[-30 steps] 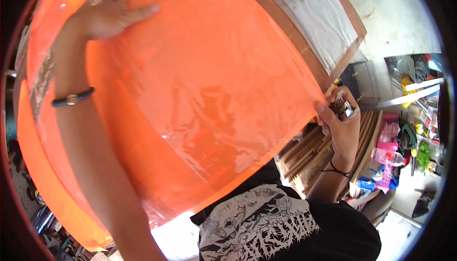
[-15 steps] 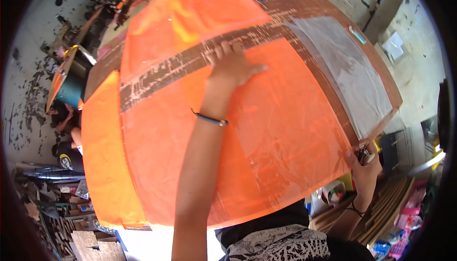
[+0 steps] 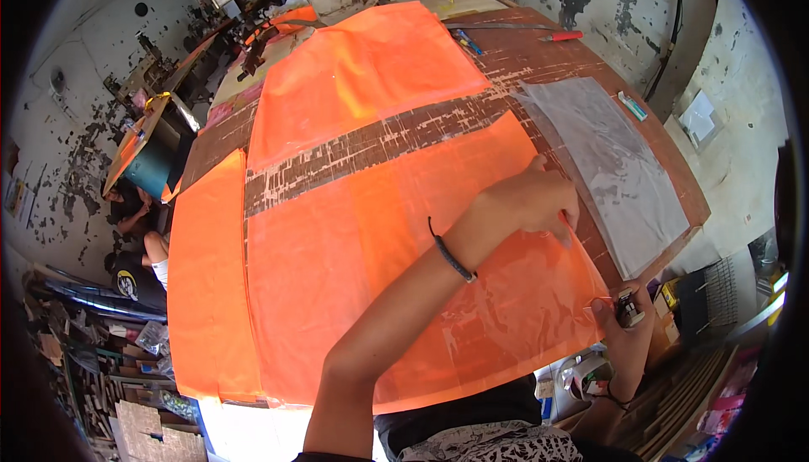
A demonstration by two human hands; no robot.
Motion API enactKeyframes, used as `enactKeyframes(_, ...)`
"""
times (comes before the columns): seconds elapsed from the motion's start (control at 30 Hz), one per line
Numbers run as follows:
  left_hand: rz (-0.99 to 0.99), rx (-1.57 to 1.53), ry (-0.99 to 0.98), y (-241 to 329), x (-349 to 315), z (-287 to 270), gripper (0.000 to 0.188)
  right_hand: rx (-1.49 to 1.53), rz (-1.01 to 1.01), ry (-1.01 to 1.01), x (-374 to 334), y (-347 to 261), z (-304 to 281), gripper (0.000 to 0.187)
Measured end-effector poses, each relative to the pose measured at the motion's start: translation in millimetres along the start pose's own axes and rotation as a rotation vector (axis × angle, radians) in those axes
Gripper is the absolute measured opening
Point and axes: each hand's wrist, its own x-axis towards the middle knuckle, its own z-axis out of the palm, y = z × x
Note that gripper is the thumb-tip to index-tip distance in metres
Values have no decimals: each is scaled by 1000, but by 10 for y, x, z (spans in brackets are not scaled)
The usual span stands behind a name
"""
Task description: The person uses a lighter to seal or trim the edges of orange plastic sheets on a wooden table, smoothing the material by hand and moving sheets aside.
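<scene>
The large orange plastic sheet [image 3: 362, 277] lies flat over the near half of our counter [image 3: 396, 138], and we judge it thin, light, limp and slippery, best held by pressing it flat near an edge. Our left hand [image 3: 535, 205] presses down at its right edge, fingers together and curled; our right hand [image 3: 622, 319] grips a small dark tool [image 3: 625, 306] at the near right corner. A clear film sheet [image 3: 615, 167] lies just right.

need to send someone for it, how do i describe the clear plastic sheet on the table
Start at the long brown worktable covered in orange sheets. At its right edge, just beyond the left hand, lies the clear plastic sheet: the only greyish see-through one, the rest being bright orange.
</scene>
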Motion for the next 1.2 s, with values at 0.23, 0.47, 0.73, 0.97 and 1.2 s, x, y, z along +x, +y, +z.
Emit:
enactKeyframes(0.23,12,81,279,-389,-79,-58,23,65,47,-5,-54,26,-30,25)
enactKeyframes(0.47,-168,352,414,-773,-164,-234,16,-77,19,-132,-93,4,-111,24)
enactKeyframes(0.73,-180,364,421,-547,-133,-191,15,-80,109,-150,-80,68,-175,22)
enactKeyframes(0.97,38,514,529,450,-742,90,47,-52,167,-148,-82,122,-206,25)
enactKeyframes(1.2,-163,-828,-277,1613,-2143,1060,35,65,184,-196,-54,146,-176,25)
